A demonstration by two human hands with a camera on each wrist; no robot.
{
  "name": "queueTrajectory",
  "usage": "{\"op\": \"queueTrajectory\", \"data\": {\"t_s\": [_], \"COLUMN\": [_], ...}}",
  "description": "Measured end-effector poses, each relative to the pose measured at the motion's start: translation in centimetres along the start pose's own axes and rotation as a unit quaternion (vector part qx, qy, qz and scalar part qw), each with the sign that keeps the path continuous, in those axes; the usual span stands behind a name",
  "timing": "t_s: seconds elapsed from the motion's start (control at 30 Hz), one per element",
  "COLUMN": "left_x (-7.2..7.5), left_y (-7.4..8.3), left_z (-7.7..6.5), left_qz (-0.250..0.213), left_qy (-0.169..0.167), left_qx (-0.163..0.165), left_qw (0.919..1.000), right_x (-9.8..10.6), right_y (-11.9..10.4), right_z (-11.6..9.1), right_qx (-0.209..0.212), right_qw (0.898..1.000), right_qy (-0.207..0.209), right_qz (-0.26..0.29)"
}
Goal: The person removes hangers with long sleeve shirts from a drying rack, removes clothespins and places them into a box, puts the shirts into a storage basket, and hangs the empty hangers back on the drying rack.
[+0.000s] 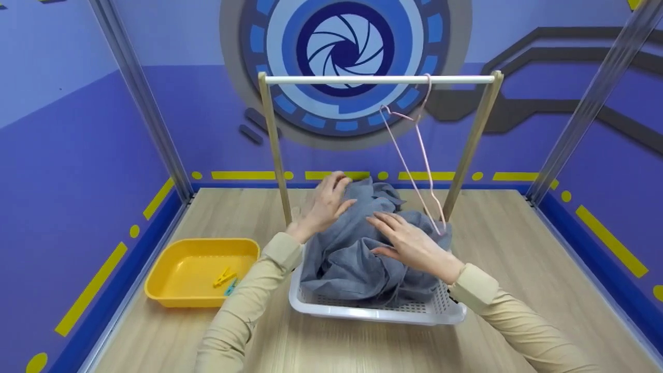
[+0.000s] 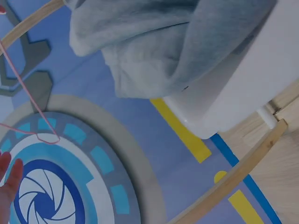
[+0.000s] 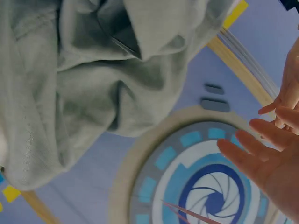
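A crumpled grey cloth garment lies heaped in a white plastic basket, its folds rising above the rim. Over the heap's far left side is my left hand, thumb apart from loosely bent fingers. My right hand is above the right part of the cloth, its fingers extended toward the left. The right wrist view shows the fingers of the right hand spread, holding nothing. Grey fabric fills the top of the left wrist view. Neither hand grips the garment.
Behind the basket stands a wooden-legged rack with a white bar. A pink wire hanger hangs from its right part, its lower end overlapping the cloth. At left, a yellow tray holds a yellow clothespin and a teal clothespin.
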State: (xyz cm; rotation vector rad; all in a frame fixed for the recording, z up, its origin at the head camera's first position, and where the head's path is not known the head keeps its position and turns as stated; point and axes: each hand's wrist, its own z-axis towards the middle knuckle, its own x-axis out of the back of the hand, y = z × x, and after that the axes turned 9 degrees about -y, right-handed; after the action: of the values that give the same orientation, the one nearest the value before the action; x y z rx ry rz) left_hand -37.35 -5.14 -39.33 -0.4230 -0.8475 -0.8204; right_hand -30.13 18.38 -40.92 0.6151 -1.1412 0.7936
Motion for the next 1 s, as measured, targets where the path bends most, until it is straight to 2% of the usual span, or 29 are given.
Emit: {"op": "queueTrajectory", "data": {"t_s": [0.13, 0.27, 0.37, 0.53, 0.7, 0.8, 0.87, 1.0], "left_x": [-1.4, -2.6, -3.2, -4.0, -5.2, -5.9, -6.3, -7.0], "left_y": [0.3, 0.6, 0.9, 1.1, 1.0, 1.0, 1.0, 1.0], "left_z": [0.0, 0.0, 0.0, 0.2, 0.4, 0.4, 0.4, 0.2], "left_qz": [-0.025, -0.039, -0.031, -0.014, -0.028, -0.033, -0.032, -0.025], "left_qy": [-0.057, -0.121, -0.176, -0.255, -0.299, -0.317, -0.328, -0.348], "left_qx": [0.027, 0.070, 0.105, 0.150, 0.195, 0.220, 0.232, 0.243], "left_qw": [0.9977, 0.9894, 0.9783, 0.9552, 0.9339, 0.9219, 0.9151, 0.9051], "right_x": [-1.2, -2.1, -2.4, -2.6, -3.2, -3.7, -3.9, -4.3], "right_y": [1.4, 2.9, 3.8, 5.1, 6.4, 7.0, 7.2, 7.0], "right_z": [-0.7, -1.5, -1.7, -1.7, -1.4, -1.2, -0.9, -0.2], "right_qx": [-0.052, -0.096, -0.128, -0.177, -0.203, -0.219, -0.244, -0.301], "right_qw": [0.998, 0.994, 0.989, 0.981, 0.977, 0.972, 0.964, 0.940], "right_qy": [-0.038, -0.056, -0.066, -0.079, -0.070, -0.079, -0.103, -0.150], "right_qz": [-0.010, -0.024, -0.022, -0.001, 0.011, 0.018, 0.030, 0.055]}}
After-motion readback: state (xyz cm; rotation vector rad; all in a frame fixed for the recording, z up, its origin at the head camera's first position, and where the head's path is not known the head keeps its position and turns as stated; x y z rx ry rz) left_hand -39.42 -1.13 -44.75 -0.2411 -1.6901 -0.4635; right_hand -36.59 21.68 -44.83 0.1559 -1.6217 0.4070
